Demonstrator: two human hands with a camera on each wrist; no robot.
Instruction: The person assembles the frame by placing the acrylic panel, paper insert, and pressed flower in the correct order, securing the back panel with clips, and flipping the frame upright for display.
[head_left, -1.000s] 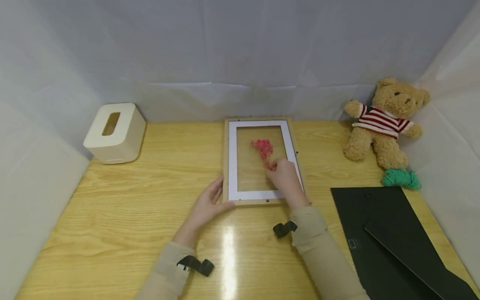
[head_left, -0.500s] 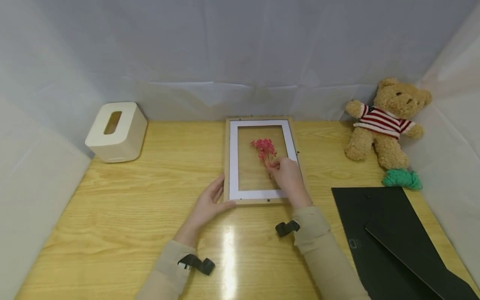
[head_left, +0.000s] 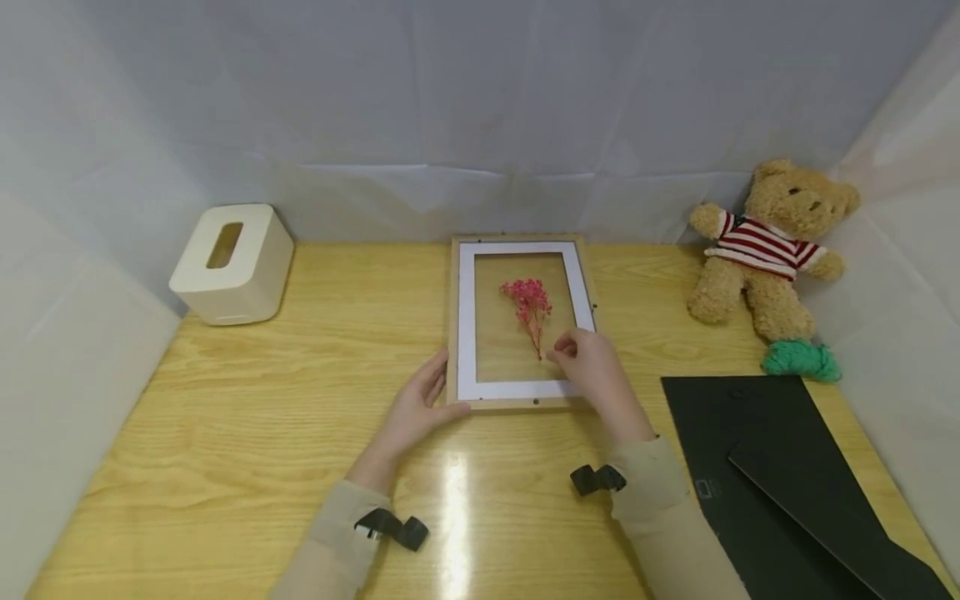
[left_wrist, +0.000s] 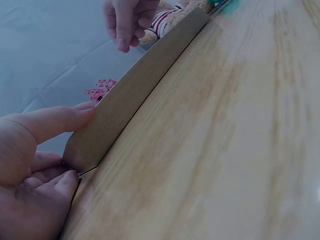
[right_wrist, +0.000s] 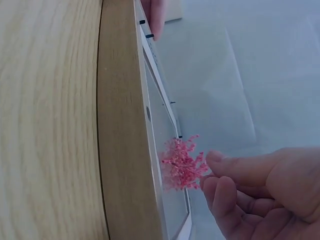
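Observation:
A light wooden picture frame (head_left: 495, 406) with a white mat (head_left: 467, 325) around a see-through pane lies flat on the table. On the pane rests a sprig of small pink dried flowers (head_left: 527, 296), stem toward the front right. My left hand (head_left: 411, 412) grips the frame's front left corner. In the left wrist view its thumb (left_wrist: 65, 120) lies on the upper edge and the other fingers curl against the corner. My right hand (head_left: 592, 362) hovers just right of the stem's end, thumb and forefinger close together, nothing between them. The right wrist view shows the sprig (right_wrist: 182, 167) beyond those fingertips.
A black frame backing board (head_left: 697, 417) with its stand flap lies at the front right. Behind it are a green yarn bundle (head_left: 802, 358) and a teddy bear (head_left: 776, 242) in a striped sweater. A white tissue box (head_left: 255, 283) stands at the back left, near the cloth wall.
My right hand has let go of the flower sprig and drawn back to the right and toward the front. The sprig stays on the pane. My left hand has not moved.

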